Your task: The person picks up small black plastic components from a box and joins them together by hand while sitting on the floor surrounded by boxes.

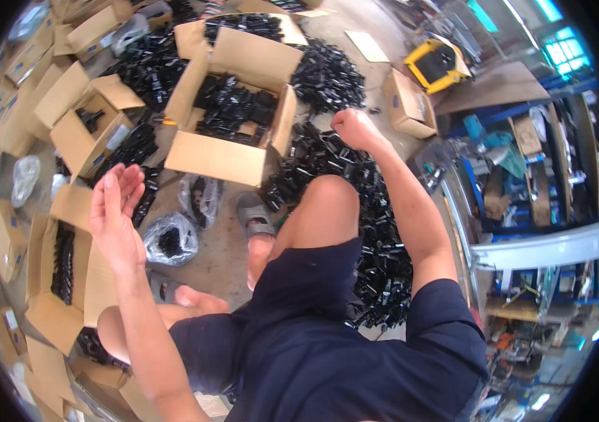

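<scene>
My left hand (115, 221) is raised at the left, palm turned inward, fingers stretched and holding nothing. Out in front, my right hand (356, 131) is closed, its fingers curled in; whatever they may hold is hidden. It hovers over a large pile of small black parts (328, 156) that runs along my right side. Between the two hands stands an open cardboard box (216, 156), its flaps spread. Inside it lie many of the black parts (232, 105), stacked in layers. Neither hand touches the box.
Left of me are more open cartons (92, 137) and clear plastic bags (171, 239) with black parts. Another heap (328, 76) lies behind the box. A small carton (409, 102) and a yellow-framed object (437, 65) stand at the far right, near a blue shelf rack (474, 186).
</scene>
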{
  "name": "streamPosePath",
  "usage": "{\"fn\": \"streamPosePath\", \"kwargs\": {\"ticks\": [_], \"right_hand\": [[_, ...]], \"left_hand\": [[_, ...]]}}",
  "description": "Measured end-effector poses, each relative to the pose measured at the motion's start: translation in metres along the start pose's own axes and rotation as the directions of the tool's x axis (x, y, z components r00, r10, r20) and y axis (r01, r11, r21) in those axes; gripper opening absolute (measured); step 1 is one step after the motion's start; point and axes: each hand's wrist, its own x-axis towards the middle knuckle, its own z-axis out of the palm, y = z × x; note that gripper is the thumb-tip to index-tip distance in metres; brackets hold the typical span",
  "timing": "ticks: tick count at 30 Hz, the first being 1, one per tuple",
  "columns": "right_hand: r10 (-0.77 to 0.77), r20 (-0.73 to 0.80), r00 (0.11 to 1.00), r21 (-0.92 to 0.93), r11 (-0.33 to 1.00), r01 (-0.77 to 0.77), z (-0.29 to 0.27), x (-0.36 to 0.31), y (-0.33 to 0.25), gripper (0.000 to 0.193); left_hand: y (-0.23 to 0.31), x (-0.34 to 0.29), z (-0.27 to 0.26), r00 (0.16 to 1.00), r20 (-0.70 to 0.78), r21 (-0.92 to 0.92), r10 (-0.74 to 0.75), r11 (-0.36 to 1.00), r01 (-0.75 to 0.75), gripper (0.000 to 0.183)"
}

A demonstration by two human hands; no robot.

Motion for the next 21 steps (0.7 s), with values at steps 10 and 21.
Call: {"fn": "streamPosePath", "kwargs": {"ticks": [10, 21], "right_hand": [[-0.762, 0.241, 0.601, 0.071, 0.631, 0.772, 0.108, -0.019, -0.212, 0.021], [-0.492, 0.696, 0.523, 0.140, 0.807, 0.574, 0.174, -0.013, -0.241, 0.028]], "left_hand": [[0.022, 0.040, -0.051, 0.990, -0.139, 0.031, 0.008, 1.000, -0.004, 0.031], [-0.032, -0.005, 0.005, 0.881, 0.379, 0.182, -0.284, 0.956, 0.230, 0.022]]}}
